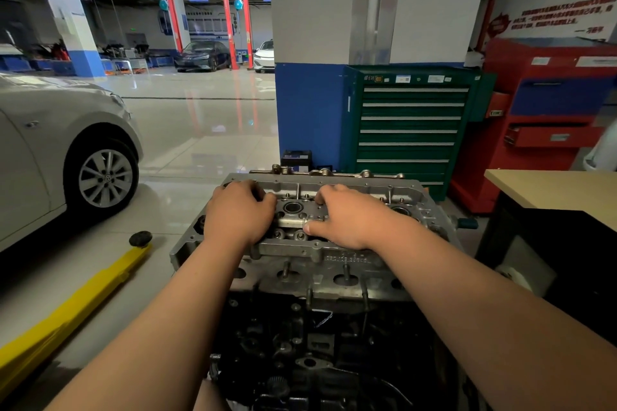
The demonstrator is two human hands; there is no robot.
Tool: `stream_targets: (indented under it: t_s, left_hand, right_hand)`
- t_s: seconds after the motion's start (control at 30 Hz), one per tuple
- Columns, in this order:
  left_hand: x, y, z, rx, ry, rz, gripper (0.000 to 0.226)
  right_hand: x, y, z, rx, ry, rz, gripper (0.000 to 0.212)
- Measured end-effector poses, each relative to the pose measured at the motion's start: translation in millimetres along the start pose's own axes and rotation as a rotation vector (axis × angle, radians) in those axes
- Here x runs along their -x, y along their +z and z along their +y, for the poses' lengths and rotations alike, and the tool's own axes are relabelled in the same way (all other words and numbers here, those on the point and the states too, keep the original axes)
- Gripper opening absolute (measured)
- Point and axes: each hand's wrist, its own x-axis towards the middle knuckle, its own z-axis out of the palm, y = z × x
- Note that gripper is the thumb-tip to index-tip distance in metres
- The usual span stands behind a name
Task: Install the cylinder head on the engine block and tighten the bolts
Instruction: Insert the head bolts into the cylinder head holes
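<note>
Head view: left grip [238,213] and right grip [347,220] clasp cylinder head [334,257] atop engine block [300,344].

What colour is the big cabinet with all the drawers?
The cabinet is green; head view.

Silver-grey cylinder head [334,253], black engine block [300,344], green cabinet [410,123] and red cabinet [551,130] far right, yellow lift arm [83,290] left.

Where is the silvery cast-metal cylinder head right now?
Head view, centre: the silvery cast-metal cylinder head sits on the dark engine block, left hand and right hand gripping its top, green drawer cabinet behind it.
</note>
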Motion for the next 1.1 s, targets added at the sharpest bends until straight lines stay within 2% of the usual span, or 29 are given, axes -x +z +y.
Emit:
stream_targets:
  t_s: [0.2, 0.3, 0.4, 0.57, 0.77, 0.87, 0.93, 1.03, 1.1]
  left_hand:
    - [-0.3, 0.2, -1.6, 0.003, 0.009, 0.002, 0.017]
    - [-0.3, 0.8, -1.5, 0.003, 0.016, 0.006, 0.017]
    - [-0.6, 0.9, -2.2, 0.003, 0.016, 0.006, 0.019]
    - [-0.3, 1.1, -0.8, 0.011, 0.005, 0.018, 0.02]
    - [-0.3, 0.8, -1.9, 0.018, 0.0, 0.01, 0.019]
    - [0.0, 1.6, -2.4, 0.006, 0.003, 0.014, 0.019]
    - [-0.5, 1.7, -3.2, 0.002, -0.001, 0.009, 0.019]
    - [-0.3, 0.1, -2.5, 0.002, -0.009, -0.003, 0.019]
    - [0.6, -1.5, -1.1, -0.011, -0.009, -0.017, 0.019]
  right_hand:
    - [13.3, -8.9, 0.6, 0.135, -0.297, 0.077, 0.025]
    - [13.4, -11.3, 0.0, 0.187, -0.332, 0.051, 0.015]
    - [11.6, -13.3, -6.7, 0.2, -0.251, 0.034, 0.015]
    - [1.0, -7.4, -26.7, 0.263, -0.13, 0.074, 0.032]
    - [6.5, -29.6, -10.3, 0.132, -0.174, -0.1, 0.017]
    - [9.0, -20.1, -14.4, 0.216, -0.226, -0.006, 0.015]
    - [8.0, -11.9, -20.8, 0.247, -0.194, 0.038, 0.02]
    - [8.3, -5.3, -26.2, 0.158, -0.088, 0.095, 0.031]
    - [14.5, -11.0, -14.0, 0.055, -0.013, 0.163, 0.028]
